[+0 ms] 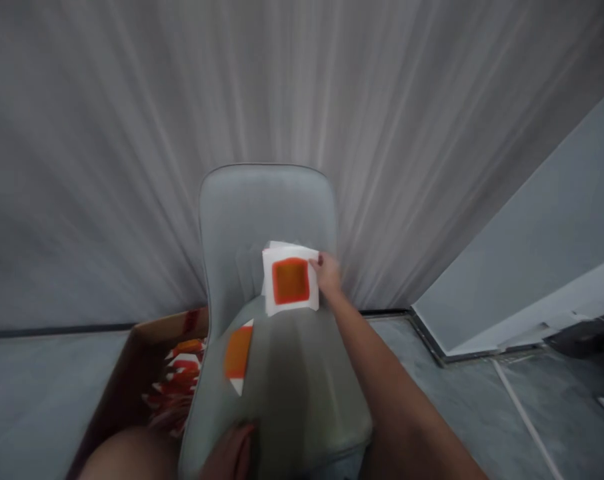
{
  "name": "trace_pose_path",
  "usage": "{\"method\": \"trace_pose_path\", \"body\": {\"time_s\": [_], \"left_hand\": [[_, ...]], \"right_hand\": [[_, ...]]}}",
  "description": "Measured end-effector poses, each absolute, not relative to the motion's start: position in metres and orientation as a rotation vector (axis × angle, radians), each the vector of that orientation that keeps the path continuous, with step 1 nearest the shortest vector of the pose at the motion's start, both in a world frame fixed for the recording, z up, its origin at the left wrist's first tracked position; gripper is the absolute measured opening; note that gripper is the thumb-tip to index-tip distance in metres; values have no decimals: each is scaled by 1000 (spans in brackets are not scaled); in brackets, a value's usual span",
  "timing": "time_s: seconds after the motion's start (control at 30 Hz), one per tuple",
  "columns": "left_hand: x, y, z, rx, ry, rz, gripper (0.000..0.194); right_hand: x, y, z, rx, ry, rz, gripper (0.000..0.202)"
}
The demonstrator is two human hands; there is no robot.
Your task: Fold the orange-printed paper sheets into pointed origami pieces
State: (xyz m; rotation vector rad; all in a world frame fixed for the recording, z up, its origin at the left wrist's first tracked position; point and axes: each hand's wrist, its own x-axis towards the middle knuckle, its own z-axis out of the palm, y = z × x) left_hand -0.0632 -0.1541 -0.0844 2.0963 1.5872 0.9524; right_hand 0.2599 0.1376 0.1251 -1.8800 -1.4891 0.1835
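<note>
A grey padded chair stands in front of me. My right hand pinches the right edge of a white sheet with an orange-red square; other white sheets show behind it, against the chair's backrest. On the left of the seat lies an orange piece with white pointed corners. My left hand is low at the front left of the seat, dark and blurred, its fingers too unclear to read.
Left of the chair, an open cardboard box on the floor holds several orange, red and white pieces. A grey curtain hangs behind. A pale panel leans in from the right, with dark objects beyond it.
</note>
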Motion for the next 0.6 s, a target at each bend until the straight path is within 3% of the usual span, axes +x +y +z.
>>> {"method": "trace_pose_path", "body": {"time_s": [0.17, 0.43, 0.6], "left_hand": [[-56, -163, -79, 2084, 1618, 915, 50], [-35, -157, -60, 1880, 1769, 865, 42], [-19, -154, -41, 1697, 1812, 896, 39]], "right_hand": [[270, 136, 117, -1860, -1576, 186, 36], [265, 117, 126, -1824, -1626, -250, 47], [260, 40, 116, -1331, -1713, -269, 44]]}}
